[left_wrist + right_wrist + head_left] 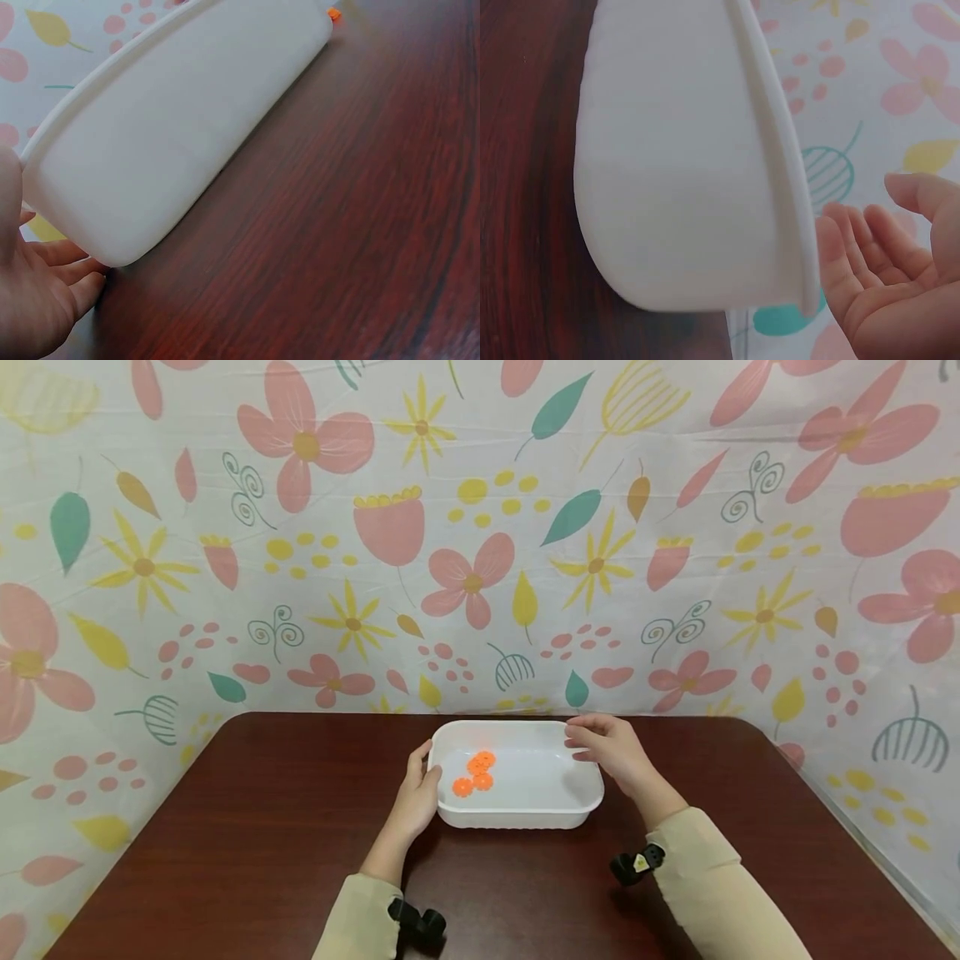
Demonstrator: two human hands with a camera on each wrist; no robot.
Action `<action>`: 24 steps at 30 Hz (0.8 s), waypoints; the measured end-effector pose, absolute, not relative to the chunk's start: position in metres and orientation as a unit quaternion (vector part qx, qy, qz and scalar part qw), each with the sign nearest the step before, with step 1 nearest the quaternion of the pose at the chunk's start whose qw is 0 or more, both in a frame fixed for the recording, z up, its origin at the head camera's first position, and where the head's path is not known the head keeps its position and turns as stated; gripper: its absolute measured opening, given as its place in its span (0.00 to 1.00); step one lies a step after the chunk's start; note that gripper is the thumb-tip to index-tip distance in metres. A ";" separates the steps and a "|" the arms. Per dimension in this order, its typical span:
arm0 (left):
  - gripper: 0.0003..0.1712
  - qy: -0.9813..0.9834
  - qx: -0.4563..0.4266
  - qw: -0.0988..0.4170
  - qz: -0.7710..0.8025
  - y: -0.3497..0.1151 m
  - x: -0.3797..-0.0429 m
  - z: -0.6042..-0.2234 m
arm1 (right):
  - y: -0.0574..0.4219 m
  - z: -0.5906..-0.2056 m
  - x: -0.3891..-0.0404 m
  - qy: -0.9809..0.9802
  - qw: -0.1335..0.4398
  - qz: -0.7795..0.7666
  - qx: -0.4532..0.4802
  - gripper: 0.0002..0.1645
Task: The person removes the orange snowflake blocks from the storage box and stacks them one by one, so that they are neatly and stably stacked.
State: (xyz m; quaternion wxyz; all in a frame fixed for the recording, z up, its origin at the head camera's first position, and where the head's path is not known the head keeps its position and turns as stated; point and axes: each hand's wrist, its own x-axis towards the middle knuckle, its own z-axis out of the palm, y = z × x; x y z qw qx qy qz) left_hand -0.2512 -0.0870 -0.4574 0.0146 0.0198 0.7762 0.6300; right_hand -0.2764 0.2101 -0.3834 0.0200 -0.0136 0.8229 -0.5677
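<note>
A white plastic tray [525, 818] with rounded corners stands on the table in the head view. Inside it, toward the left, lie several small orange flower-shaped pieces [462, 787], some overlapping. My left hand [416, 793] grips the tray's left end, thumb at the rim and fingers along the outer wall; the left wrist view shows this hand [45, 292] at the corner. Over the tray's right back corner is my right hand [611, 750], its fingers loosely bent. In the right wrist view that hand [892, 277] is beside the rim, holding nothing visible.
The tray stands near the back edge of the dark reddish-brown table [285, 827]. Behind it hangs a white cloth [480, 652] printed with flowers and leaves. A small orange spot [334, 13] shows past the tray's far end in the left wrist view.
</note>
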 end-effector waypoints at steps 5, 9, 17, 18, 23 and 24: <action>0.29 0.776 0.021 0.018 0.630 -0.088 -0.251 -0.458 | 0.196 -0.385 -0.280 0.830 0.030 -0.557 -0.020 0.27; 0.30 0.776 0.020 0.018 0.630 -0.088 -0.251 -0.457 | 0.183 -0.386 -0.286 0.841 0.039 -0.539 -0.016 0.24; 0.29 0.778 0.018 0.017 0.628 -0.088 -0.251 -0.454 | 0.162 -0.392 -0.293 0.843 0.035 -0.535 -0.029 0.21; 0.29 0.778 0.018 0.017 0.628 -0.088 -0.251 -0.454 | 0.160 -0.393 -0.294 0.843 0.035 -0.536 -0.031 0.21; 0.29 0.777 0.018 0.023 0.629 -0.088 -0.251 -0.457 | 0.150 -0.395 -0.295 0.847 0.032 -0.529 -0.037 0.21; 0.29 0.777 0.018 0.024 0.629 -0.088 -0.250 -0.457 | 0.149 -0.396 -0.295 0.850 0.029 -0.524 -0.040 0.20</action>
